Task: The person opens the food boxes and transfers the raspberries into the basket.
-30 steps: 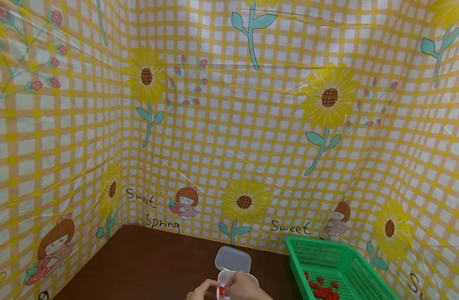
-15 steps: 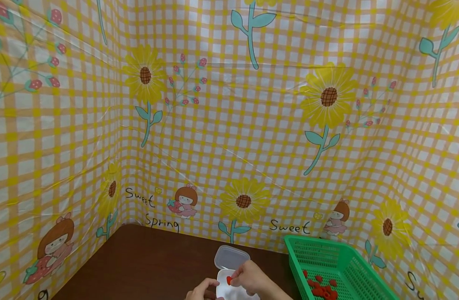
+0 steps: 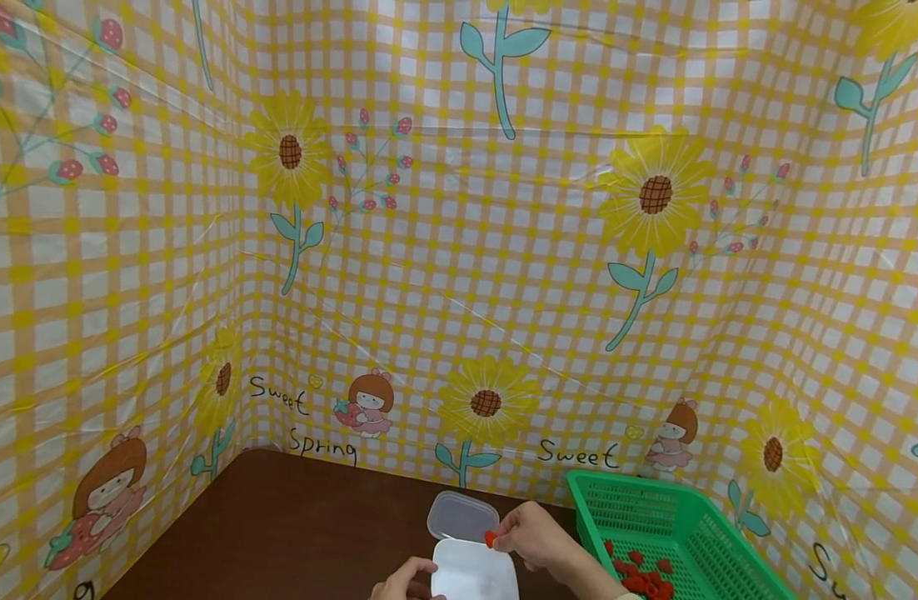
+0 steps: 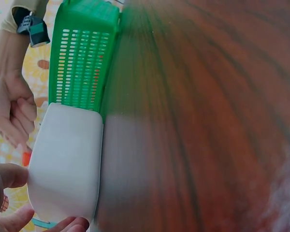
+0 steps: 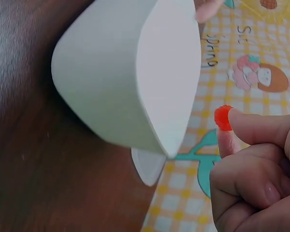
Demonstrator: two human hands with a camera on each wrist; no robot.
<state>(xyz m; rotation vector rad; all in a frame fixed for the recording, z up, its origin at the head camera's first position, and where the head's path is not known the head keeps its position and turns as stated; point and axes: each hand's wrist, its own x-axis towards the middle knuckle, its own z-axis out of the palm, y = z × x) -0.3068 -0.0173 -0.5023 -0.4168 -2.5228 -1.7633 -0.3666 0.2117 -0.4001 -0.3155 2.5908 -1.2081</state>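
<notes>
Between thumb and finger my right hand [image 3: 537,533] pinches a red raspberry [image 5: 224,118], held just above the far right corner of a white plastic container [image 3: 474,570]. In the right wrist view the raspberry shows a bumpy surface, and the other fingers curl into the palm. My left hand [image 3: 403,581] grips the container's left side, with fingertips at its rim and along its wall [image 4: 67,159]. The head view shows the container's white inside, its near end cut off by the frame. A translucent lid [image 3: 462,517] lies behind it on the table.
A green slotted basket [image 3: 680,500] stands on the right, with several red raspberries [image 3: 642,577] inside. The dark wooden table [image 3: 301,525] meets a checked, flower-printed cloth [image 3: 459,250] that rises at the back and both sides.
My right hand has come up out of the container and moved right, carrying the raspberry from inside it to beyond its rim. The left hand has stayed on the container's side.
</notes>
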